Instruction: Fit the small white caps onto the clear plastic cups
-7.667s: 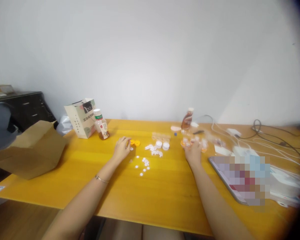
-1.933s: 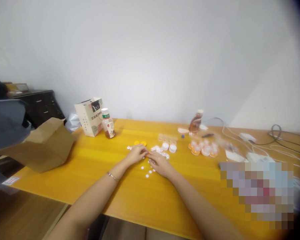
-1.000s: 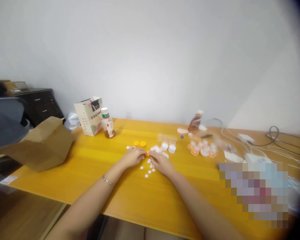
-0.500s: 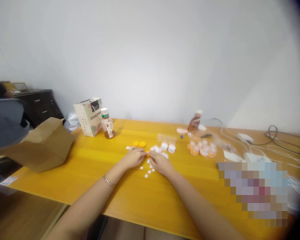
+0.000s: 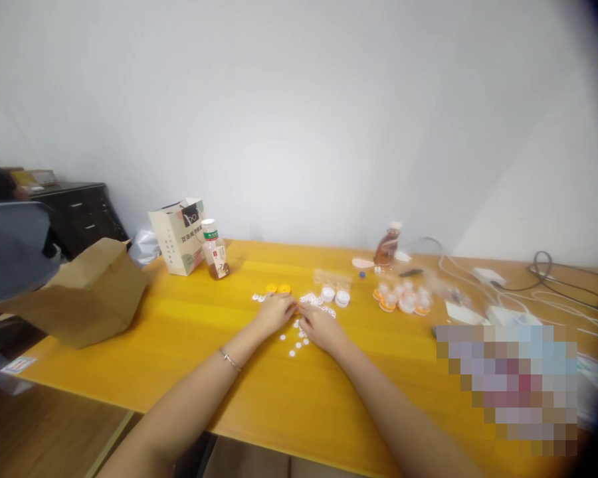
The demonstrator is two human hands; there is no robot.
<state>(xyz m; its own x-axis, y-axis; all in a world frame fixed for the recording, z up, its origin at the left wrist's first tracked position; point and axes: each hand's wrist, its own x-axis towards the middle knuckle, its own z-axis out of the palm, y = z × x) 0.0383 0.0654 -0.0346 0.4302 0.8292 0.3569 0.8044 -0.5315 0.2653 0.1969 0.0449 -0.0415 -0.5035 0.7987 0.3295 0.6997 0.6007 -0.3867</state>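
Note:
My left hand point(image 5: 278, 312) and my right hand point(image 5: 323, 328) meet at the middle of the table. Between their closed fingertips is a small orange cap-like piece point(image 5: 296, 308), mostly covered by the fingers. Two yellow round caps point(image 5: 278, 289) lie just beyond my left hand. Close behind my right hand is a heap of white round discs with dark marks point(image 5: 311, 300), partly hidden by it. Two white round caps point(image 5: 335, 296) stand to its right. Several small white discs point(image 5: 299, 345) are scattered on the near side of the hands.
Brown paper bag point(image 5: 94, 292) at the left, a printed carton bag point(image 5: 177, 239) and a drink bottle point(image 5: 215, 252) behind. At the right are several clear-and-orange containers point(image 5: 403, 295), a dark-brown bottle point(image 5: 387, 245), cables and white adapters point(image 5: 513, 315). A person's sleeve shows far left.
My left hand and forearm have shifted slightly to the right, its fingers covering more of the orange piece. My right hand stays in nearly the same place.

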